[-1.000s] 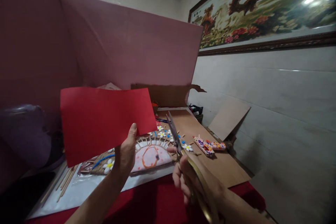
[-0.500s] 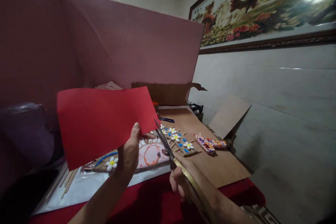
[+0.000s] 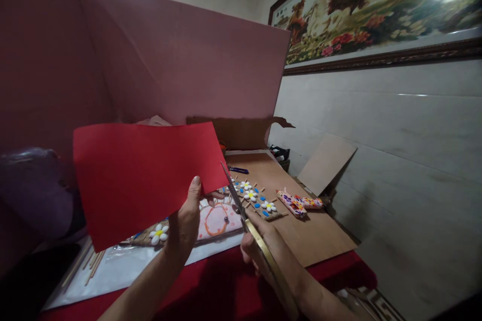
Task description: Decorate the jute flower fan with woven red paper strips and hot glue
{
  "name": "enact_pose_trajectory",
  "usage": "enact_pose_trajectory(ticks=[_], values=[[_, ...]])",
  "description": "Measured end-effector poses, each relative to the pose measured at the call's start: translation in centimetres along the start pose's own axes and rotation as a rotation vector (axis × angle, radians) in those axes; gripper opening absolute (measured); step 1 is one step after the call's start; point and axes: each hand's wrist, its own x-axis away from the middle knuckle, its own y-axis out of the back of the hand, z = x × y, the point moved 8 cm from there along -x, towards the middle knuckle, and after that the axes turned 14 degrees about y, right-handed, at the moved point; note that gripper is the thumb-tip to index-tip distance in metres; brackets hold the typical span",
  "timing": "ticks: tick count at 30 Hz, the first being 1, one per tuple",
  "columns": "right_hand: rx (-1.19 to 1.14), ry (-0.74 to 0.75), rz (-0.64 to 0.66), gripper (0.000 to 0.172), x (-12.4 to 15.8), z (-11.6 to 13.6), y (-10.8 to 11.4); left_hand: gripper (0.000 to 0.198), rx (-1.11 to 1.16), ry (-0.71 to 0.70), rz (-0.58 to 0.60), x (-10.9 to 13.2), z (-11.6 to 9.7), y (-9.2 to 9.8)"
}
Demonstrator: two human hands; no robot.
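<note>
My left hand (image 3: 189, 210) pinches a large sheet of red paper (image 3: 146, 175) by its lower edge, thumb in front and fingers behind. The sheet is held up over the table and bows slightly. My right hand (image 3: 259, 235) is closed round the gold handles of a pair of scissors (image 3: 241, 208). Their dark blades point up and left, at the right edge of the paper near its lower right corner. Whether the blades have cut into the sheet I cannot tell. Behind the hands lies a craft piece with white flowers (image 3: 250, 194), blue dots and small sticks.
A pink decorated piece (image 3: 220, 220) and thin wooden sticks (image 3: 94, 266) lie on the white sheet. On the brown board (image 3: 324, 241) are a dark pen (image 3: 238, 170) and flower-patterned objects (image 3: 297, 203). Red cloth (image 3: 211, 286) covers the table; a cardboard piece (image 3: 326, 163) leans at the wall.
The scissors have shifted slightly up and left along the paper's right edge. The paper's left side has swung a little left and down. The whole view has shifted slightly.
</note>
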Motion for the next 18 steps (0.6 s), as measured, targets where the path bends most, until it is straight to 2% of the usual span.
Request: enact_pose_trajectory(ticks=[8,12,18], values=[[0.054,-0.013,-0.029,0.076,-0.1,0.2,0.2,0.021,-0.02,-0.037,-0.081,0.3,-0.6,0.5],[0.105,0.026,-0.05,0.067,-0.1,0.4,0.4,0.019,-0.038,-0.052,-0.097,0.3,-0.8,0.5],[0.235,0.11,-0.078,0.071,-0.3,1.1,0.9,0.025,-0.036,-0.033,-0.086,0.2,-0.5,0.5]])
